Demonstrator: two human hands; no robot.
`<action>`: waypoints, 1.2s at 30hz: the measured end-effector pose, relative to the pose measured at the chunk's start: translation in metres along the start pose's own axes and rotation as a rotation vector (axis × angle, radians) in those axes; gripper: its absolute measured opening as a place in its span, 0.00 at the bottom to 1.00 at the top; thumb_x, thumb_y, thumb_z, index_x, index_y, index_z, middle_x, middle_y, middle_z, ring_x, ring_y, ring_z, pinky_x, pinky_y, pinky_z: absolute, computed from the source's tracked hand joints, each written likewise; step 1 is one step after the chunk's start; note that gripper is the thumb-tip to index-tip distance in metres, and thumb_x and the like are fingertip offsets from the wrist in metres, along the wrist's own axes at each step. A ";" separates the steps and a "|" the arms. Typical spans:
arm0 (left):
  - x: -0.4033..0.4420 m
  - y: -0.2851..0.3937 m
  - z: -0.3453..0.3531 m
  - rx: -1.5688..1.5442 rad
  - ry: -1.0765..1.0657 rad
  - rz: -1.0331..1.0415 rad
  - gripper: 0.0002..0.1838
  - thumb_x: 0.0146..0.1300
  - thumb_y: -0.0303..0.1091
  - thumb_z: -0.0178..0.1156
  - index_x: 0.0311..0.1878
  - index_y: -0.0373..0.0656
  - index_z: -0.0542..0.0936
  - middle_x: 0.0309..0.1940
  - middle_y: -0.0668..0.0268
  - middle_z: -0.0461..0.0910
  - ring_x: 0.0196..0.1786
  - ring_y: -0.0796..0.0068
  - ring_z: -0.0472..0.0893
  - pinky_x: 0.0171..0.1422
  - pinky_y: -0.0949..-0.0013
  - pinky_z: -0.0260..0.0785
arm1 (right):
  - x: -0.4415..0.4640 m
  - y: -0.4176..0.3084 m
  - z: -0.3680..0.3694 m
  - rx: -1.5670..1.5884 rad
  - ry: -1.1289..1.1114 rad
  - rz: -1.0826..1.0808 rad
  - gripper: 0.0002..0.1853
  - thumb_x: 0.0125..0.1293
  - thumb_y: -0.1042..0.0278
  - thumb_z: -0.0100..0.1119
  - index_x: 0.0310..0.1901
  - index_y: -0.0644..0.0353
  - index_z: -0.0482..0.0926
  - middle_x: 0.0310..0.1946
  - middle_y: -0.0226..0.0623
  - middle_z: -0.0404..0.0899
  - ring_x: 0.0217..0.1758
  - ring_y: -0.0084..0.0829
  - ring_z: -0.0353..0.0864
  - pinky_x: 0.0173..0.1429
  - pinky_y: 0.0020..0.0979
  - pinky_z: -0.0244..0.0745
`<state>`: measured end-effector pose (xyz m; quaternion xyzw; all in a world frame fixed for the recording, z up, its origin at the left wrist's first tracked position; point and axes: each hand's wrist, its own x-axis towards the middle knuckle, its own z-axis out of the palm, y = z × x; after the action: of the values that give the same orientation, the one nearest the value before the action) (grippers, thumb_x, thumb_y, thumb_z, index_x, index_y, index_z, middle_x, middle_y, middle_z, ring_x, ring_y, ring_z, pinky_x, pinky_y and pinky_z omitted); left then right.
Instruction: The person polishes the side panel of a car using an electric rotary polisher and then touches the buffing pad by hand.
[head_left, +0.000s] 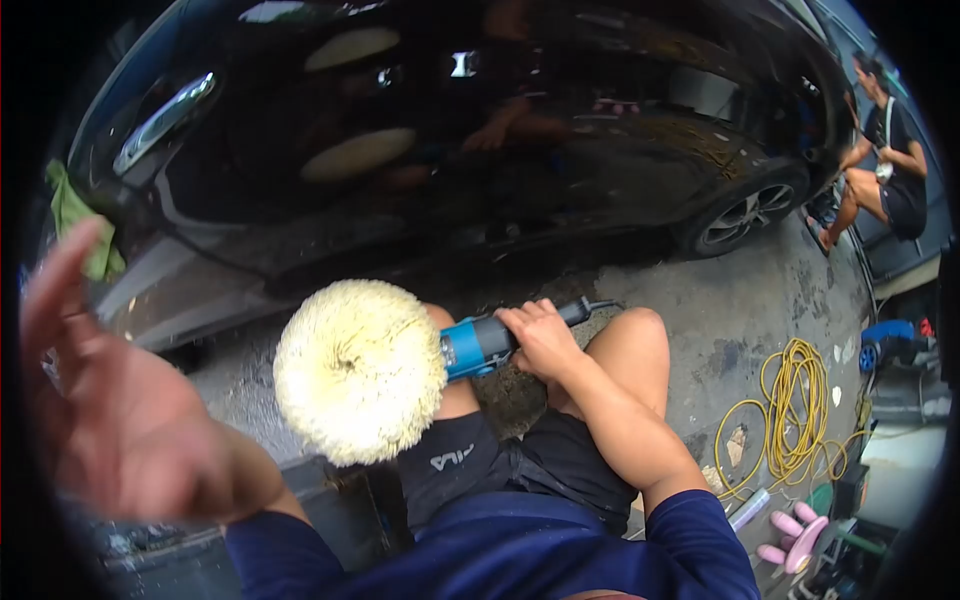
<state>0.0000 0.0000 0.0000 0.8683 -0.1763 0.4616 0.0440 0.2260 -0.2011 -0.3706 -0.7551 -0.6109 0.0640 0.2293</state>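
My right hand is wrapped round the dark grip of a blue and black power polisher, held across my lap. Its round, fluffy cream pad faces up toward the camera. Close to the camera at the left, my left hand is raised with its fingers apart, blurred and holding nothing. Beyond the polisher stands the side of a dark, glossy car, with the pad reflected in its paint. A green cloth is at the far left, behind my left hand.
A coiled yellow cable lies on the concrete floor at the right. Near it are a pink object and a blue item. Another person sits beyond the car's wheel.
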 end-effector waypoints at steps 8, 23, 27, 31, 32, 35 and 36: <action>-0.017 0.023 -0.006 -0.150 0.277 0.028 0.51 0.76 0.70 0.49 0.77 0.25 0.65 0.71 0.49 0.75 0.76 0.50 0.72 0.85 0.49 0.58 | -0.001 -0.011 0.001 0.029 0.028 0.004 0.42 0.39 0.69 0.79 0.63 0.60 0.78 0.50 0.39 0.87 0.54 0.41 0.83 0.62 0.40 0.71; -0.031 0.003 0.030 -0.120 0.393 0.119 0.46 0.77 0.66 0.48 0.75 0.28 0.66 0.70 0.50 0.75 0.76 0.51 0.72 0.84 0.50 0.59 | 0.004 -0.011 0.001 0.029 -0.022 0.014 0.40 0.43 0.72 0.77 0.64 0.60 0.77 0.52 0.41 0.86 0.57 0.45 0.82 0.63 0.46 0.72; 0.012 -0.035 0.020 0.098 0.545 0.461 0.44 0.77 0.65 0.47 0.75 0.29 0.67 0.70 0.51 0.75 0.76 0.52 0.72 0.84 0.50 0.59 | 0.005 -0.012 0.008 0.027 0.014 0.038 0.45 0.37 0.72 0.79 0.65 0.58 0.79 0.53 0.43 0.86 0.56 0.49 0.82 0.63 0.51 0.72; 0.027 -0.021 0.038 0.258 0.784 0.577 0.43 0.77 0.64 0.47 0.74 0.30 0.67 0.70 0.51 0.75 0.75 0.52 0.72 0.84 0.50 0.59 | -0.010 -0.003 0.012 0.006 0.027 -0.012 0.42 0.40 0.64 0.79 0.65 0.58 0.79 0.48 0.41 0.87 0.53 0.45 0.84 0.59 0.46 0.74; 0.032 -0.017 0.046 0.256 0.831 0.584 0.42 0.77 0.64 0.47 0.74 0.30 0.67 0.70 0.51 0.75 0.75 0.52 0.72 0.83 0.50 0.59 | -0.015 0.001 0.015 -0.003 0.037 -0.019 0.42 0.41 0.64 0.79 0.65 0.58 0.79 0.48 0.41 0.87 0.53 0.44 0.84 0.59 0.45 0.74; 0.055 -0.037 0.035 0.285 0.909 0.631 0.41 0.78 0.63 0.47 0.74 0.30 0.68 0.70 0.51 0.75 0.75 0.53 0.72 0.83 0.51 0.59 | -0.004 0.006 0.018 -0.026 0.041 -0.043 0.42 0.42 0.64 0.78 0.66 0.57 0.78 0.48 0.39 0.87 0.54 0.41 0.84 0.60 0.42 0.74; 0.061 -0.035 0.027 0.301 0.915 0.642 0.41 0.78 0.63 0.47 0.74 0.31 0.68 0.70 0.52 0.75 0.75 0.53 0.72 0.83 0.51 0.59 | -0.007 0.002 0.019 0.007 -0.040 0.023 0.44 0.42 0.65 0.78 0.67 0.56 0.77 0.50 0.40 0.87 0.55 0.41 0.84 0.61 0.41 0.73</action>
<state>0.0643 0.0102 0.0373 0.4802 -0.3266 0.8001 -0.1504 0.2194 -0.2027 -0.3898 -0.7598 -0.6064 0.0836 0.2191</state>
